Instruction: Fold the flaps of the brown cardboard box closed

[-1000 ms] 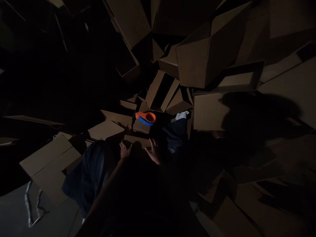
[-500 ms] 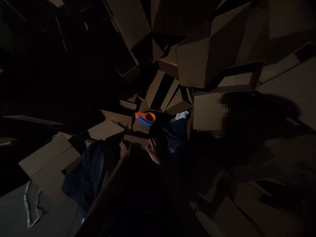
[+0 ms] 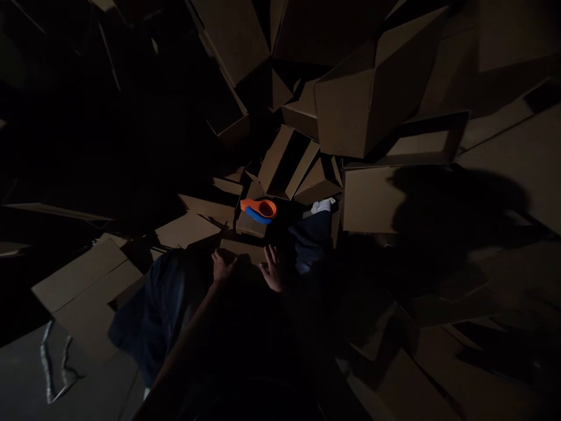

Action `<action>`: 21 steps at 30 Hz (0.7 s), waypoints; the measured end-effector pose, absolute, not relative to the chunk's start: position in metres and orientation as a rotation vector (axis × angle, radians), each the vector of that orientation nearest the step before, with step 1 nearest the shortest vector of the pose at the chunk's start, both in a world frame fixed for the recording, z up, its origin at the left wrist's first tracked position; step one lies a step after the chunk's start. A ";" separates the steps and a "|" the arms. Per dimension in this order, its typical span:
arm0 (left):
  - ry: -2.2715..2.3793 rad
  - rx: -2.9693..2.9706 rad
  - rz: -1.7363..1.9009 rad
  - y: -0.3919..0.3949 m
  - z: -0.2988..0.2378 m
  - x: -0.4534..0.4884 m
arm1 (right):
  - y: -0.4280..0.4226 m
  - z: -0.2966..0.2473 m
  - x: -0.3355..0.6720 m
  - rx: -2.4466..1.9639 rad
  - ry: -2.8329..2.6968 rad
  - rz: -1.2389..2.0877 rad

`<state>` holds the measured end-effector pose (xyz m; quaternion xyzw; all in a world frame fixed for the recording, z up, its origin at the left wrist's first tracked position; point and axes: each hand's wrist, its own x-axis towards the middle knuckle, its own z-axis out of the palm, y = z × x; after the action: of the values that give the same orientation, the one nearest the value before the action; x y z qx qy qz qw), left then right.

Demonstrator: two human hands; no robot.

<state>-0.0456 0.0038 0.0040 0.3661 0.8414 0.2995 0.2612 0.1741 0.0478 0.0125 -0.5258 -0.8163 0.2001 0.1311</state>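
Observation:
A small cardboard box [image 3: 245,250] lies between my knees, its near part lost in the dark. At its left edge, my left hand [image 3: 224,268] has its fingers curled over the border and its thumb on top. My right hand [image 3: 272,270] rests on the right side of the box with fingers stretched out and holds nothing. Just beyond the hands, an orange and blue tape dispenser [image 3: 259,210] sits on another small carton [image 3: 253,225].
Cardboard boxes [image 3: 342,114] are piled in front and on both sides. An open carton [image 3: 275,161] stands behind the dispenser. Left of my leg [image 3: 164,304] lies a flattened carton [image 3: 83,280], with crumpled tape strips [image 3: 47,362] on the floor. A dark shadow covers the right side.
My left thumb has shifted slightly to the right over the box. The right hand and the tape dispenser stay in nearly the same place.

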 end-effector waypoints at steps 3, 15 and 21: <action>2.273 0.967 0.751 0.004 0.009 -0.044 | 0.043 0.010 0.170 -1.565 -2.349 0.568; 2.276 0.999 0.901 0.000 0.003 -0.043 | 0.017 0.001 0.163 -1.348 -2.365 0.638; 2.426 1.265 0.757 -0.001 0.027 -0.030 | 0.013 0.007 0.163 -1.412 -2.331 0.595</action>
<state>-0.0301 -0.0008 0.0266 0.4405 0.8449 0.2637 0.1506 0.1626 0.0128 0.0069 -0.4984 -0.8227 0.2100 0.1748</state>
